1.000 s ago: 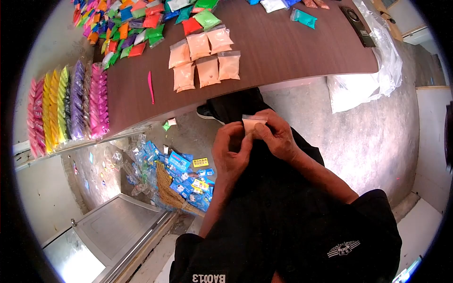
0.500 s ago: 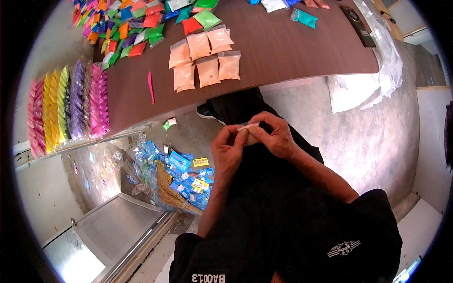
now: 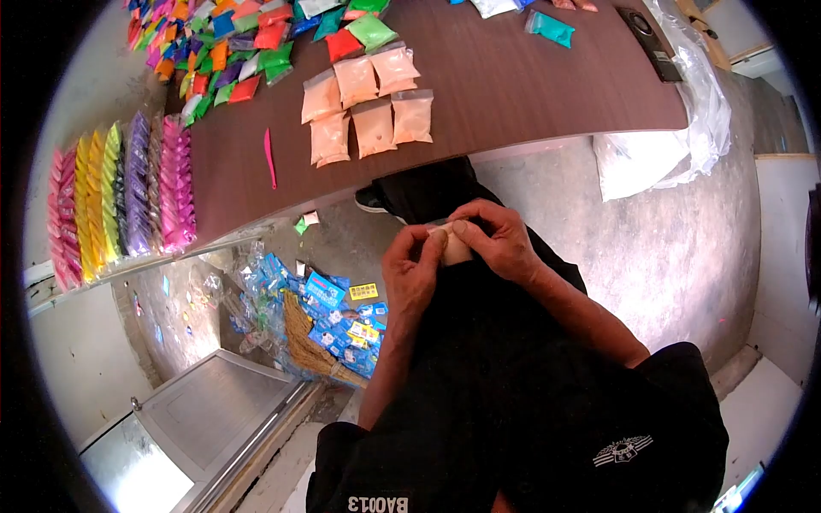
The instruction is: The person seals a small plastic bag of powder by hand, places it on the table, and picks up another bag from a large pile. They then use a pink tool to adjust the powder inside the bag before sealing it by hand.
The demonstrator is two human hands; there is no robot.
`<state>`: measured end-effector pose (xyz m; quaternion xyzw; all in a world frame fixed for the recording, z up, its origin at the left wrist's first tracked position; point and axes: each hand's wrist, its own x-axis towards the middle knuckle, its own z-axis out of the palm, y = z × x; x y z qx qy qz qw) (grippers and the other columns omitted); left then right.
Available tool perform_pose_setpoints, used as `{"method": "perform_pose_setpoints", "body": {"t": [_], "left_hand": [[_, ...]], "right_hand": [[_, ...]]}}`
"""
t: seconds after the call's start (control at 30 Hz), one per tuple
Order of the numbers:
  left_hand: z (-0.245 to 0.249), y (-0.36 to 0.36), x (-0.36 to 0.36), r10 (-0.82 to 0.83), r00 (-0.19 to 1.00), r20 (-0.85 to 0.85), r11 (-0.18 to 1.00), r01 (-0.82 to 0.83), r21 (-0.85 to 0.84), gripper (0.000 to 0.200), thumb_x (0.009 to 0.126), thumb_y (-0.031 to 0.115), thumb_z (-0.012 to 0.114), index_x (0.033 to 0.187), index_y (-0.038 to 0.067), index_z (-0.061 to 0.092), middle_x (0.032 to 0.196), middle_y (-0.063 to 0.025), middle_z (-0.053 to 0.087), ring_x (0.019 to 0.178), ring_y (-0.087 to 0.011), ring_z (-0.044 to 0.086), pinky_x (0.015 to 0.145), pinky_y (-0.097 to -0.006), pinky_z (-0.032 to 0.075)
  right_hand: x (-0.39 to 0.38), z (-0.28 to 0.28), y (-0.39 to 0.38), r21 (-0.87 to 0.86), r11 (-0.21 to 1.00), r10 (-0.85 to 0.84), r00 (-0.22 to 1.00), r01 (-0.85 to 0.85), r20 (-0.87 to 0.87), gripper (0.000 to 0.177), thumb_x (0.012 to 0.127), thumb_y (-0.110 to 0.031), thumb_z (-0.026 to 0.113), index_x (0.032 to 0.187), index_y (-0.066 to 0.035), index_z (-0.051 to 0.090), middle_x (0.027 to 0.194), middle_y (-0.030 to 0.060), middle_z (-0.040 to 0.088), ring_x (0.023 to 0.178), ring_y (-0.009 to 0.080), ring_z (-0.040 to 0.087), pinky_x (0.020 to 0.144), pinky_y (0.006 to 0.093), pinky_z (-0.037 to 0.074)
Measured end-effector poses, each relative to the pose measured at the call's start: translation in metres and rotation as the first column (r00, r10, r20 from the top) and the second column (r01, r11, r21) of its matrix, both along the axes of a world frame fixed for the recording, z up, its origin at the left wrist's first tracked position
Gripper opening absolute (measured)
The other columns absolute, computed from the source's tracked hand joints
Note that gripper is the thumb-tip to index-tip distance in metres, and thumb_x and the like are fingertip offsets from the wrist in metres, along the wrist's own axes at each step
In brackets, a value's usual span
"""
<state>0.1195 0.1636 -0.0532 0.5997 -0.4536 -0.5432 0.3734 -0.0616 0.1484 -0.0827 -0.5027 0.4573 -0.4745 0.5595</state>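
My left hand (image 3: 413, 271) and my right hand (image 3: 499, 244) meet above my lap, both pinching the top edge of a small peach-coloured packet (image 3: 456, 250). The packet hangs between the thumbs, its lower part showing against my dark clothes. Beyond the hands, several clear bags of peach material (image 3: 374, 128) lie in two rows near the edge of the brown table (image 3: 496, 103). A pink plastic tool (image 3: 270, 159) lies to their left.
Colourful packets (image 3: 224, 51) are heaped at the table's far left, beside rows of bagged packets (image 3: 137, 188). A teal packet (image 3: 550, 29) and a dark device (image 3: 648, 44) lie to the right. Blue wrappers (image 3: 325, 295) and a broom (image 3: 310, 342) are on the floor.
More of the peach packet shows below my fingers, and my right thumb has shifted slightly. The table's contents appear moved slightly leftward in the view.
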Motion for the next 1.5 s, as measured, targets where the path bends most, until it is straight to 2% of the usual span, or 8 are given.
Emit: {"method": "perform_pose_setpoints", "body": {"t": [0.33, 0.6, 0.67, 0.9, 0.97, 1.17, 1.27, 1.5], "left_hand": [[0.0025, -0.0021, -0.0065, -0.006, 1.0, -0.012, 0.998, 0.005, -0.058, 0.021, 0.104, 0.021, 0.07, 0.113, 0.003, 0.074, 0.098, -0.0032, 0.073, 0.086, -0.0099, 0.065, 0.075, -0.0262, 0.053], [0.0029, -0.0021, -0.0008, -0.014, 0.998, -0.058, 0.999, 0.015, 0.032, 0.027, 0.103, 0.022, 0.071, 0.12, 0.001, 0.071, 0.105, -0.0079, 0.074, 0.097, -0.0145, 0.069, 0.086, -0.0294, 0.055], [-0.0042, 0.0003, -0.0026, -0.028, 0.997, -0.077, 0.999, 0.031, 0.041, 0.028, 0.102, 0.021, 0.071, 0.12, 0.0, 0.07, 0.106, -0.0084, 0.075, 0.098, -0.0151, 0.069, 0.088, -0.03, 0.055], [-0.0012, 0.0005, -0.0007, -0.025, 0.998, -0.061, 0.999, 0.027, 0.036, 0.027, 0.102, 0.019, 0.071, 0.122, 0.0, 0.07, 0.107, -0.0093, 0.075, 0.098, -0.0156, 0.069, 0.089, -0.0308, 0.055], [-0.0025, 0.0007, 0.0018, -0.033, 0.998, -0.047, 0.999, 0.034, 0.022, 0.027, 0.102, 0.019, 0.071, 0.121, -0.001, 0.07, 0.107, -0.0093, 0.075, 0.097, -0.0157, 0.07, 0.089, -0.0308, 0.055], [-0.0022, -0.0013, -0.0057, -0.04, 0.997, -0.065, 0.997, 0.044, 0.063, 0.026, 0.102, 0.018, 0.072, 0.12, -0.001, 0.069, 0.106, -0.0092, 0.075, 0.096, -0.0159, 0.07, 0.088, -0.031, 0.056], [-0.0036, 0.0009, -0.007, -0.032, 0.993, -0.115, 0.994, 0.044, 0.104, 0.026, 0.102, 0.017, 0.072, 0.12, -0.001, 0.069, 0.107, -0.0093, 0.075, 0.097, -0.0156, 0.07, 0.088, -0.0311, 0.056], [-0.0053, 0.0023, -0.0031, -0.008, 0.995, -0.099, 0.998, 0.015, 0.066, 0.026, 0.101, 0.016, 0.073, 0.121, -0.001, 0.069, 0.109, -0.0107, 0.076, 0.098, -0.0166, 0.071, 0.089, -0.0306, 0.057]], "right_hand": [[0.0004, -0.004, -0.0007, -0.055, 0.998, 0.02, 0.999, -0.023, -0.048, 0.016, 0.102, -0.016, 0.069, 0.109, -0.002, 0.072, 0.1, 0.0061, 0.071, 0.089, 0.0129, 0.066, 0.078, 0.03, 0.055], [0.0004, -0.001, -0.0005, -0.039, 0.999, 0.021, 0.995, -0.025, -0.099, 0.021, 0.102, -0.018, 0.071, 0.114, -0.001, 0.071, 0.1, 0.006, 0.072, 0.087, 0.012, 0.066, 0.077, 0.0288, 0.056], [-0.0018, -0.0002, -0.0008, 0.113, 0.993, -0.026, 0.999, 0.023, 0.028, 0.024, 0.102, -0.021, 0.071, 0.116, -0.001, 0.071, 0.1, 0.0063, 0.073, 0.089, 0.0124, 0.067, 0.078, 0.0294, 0.056], [-0.0023, -0.0019, -0.0018, 0.022, 0.998, 0.059, 0.998, -0.06, 0.019, 0.031, 0.102, -0.023, 0.071, 0.124, -0.001, 0.067, 0.106, 0.0092, 0.072, 0.093, 0.0149, 0.068, 0.083, 0.0318, 0.058], [-0.0036, 0.0002, -0.0025, 0.026, 0.993, 0.116, 0.992, -0.115, -0.044, 0.029, 0.105, -0.02, 0.068, 0.127, -0.002, 0.066, 0.113, 0.0082, 0.072, 0.098, 0.0148, 0.069, 0.09, 0.0305, 0.059], [-0.0056, -0.0047, -0.002, 0.115, 0.993, 0.016, 0.999, -0.021, 0.045, 0.028, 0.104, -0.019, 0.07, 0.126, -0.002, 0.066, 0.112, 0.0093, 0.072, 0.101, 0.0164, 0.069, 0.092, 0.0333, 0.059], [-0.0057, -0.0092, -0.0026, 0.108, 0.994, 0.011, 0.999, -0.016, 0.048, 0.032, 0.103, -0.022, 0.071, 0.127, -0.002, 0.066, 0.112, 0.0105, 0.073, 0.098, 0.016, 0.069, 0.086, 0.0322, 0.059], [-0.0012, -0.0011, -0.002, 0.062, 0.996, 0.064, 0.994, -0.07, 0.084, 0.036, 0.103, -0.022, 0.07, 0.132, -0.002, 0.063, 0.115, 0.0112, 0.072, 0.101, 0.0163, 0.069, 0.09, 0.0329, 0.058]]}}
